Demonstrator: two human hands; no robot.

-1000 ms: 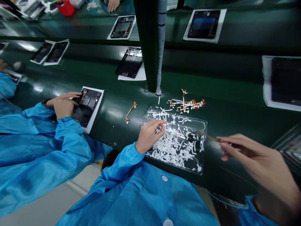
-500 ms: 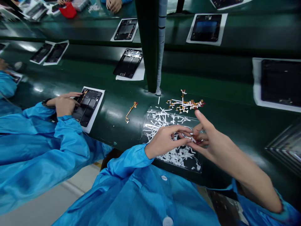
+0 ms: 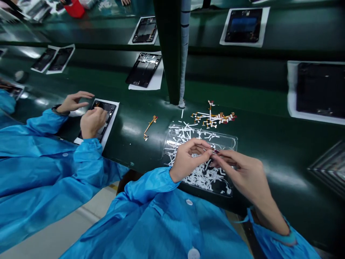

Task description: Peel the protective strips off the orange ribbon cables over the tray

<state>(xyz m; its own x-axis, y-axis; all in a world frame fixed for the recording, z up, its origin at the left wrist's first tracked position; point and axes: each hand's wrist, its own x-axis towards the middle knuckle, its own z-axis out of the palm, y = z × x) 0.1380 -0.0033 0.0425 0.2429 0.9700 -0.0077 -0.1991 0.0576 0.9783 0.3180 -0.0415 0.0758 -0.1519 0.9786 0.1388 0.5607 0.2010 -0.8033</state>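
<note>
My left hand (image 3: 190, 158) and my right hand (image 3: 242, 169) meet above a clear plastic tray (image 3: 234, 144) full of white paper strips (image 3: 202, 178). Between their pinched fingertips is a small flex cable (image 3: 215, 151), mostly hidden, with a dark red end showing. Both hands are closed on it. Just behind the tray lies a pile of orange flex cables (image 3: 212, 118) with white strips on them. A single flex cable (image 3: 149, 128) rests on the green bench to the left of the tray.
A green post (image 3: 168, 54) with a grey-wrapped cable rises behind the tray. To the left, a co-worker's hands (image 3: 93, 120) are over a tablet body (image 3: 107, 111). More tablet bodies on white sheets, such as one (image 3: 144, 70), lie on the bench. Stacked clear trays (image 3: 330, 169) stand at right.
My right hand has turned inward, its raised thumb or finger now lowered, and pinches the flex cable beside my left fingertips. The co-worker's hands have moved apart over the tablet.
</note>
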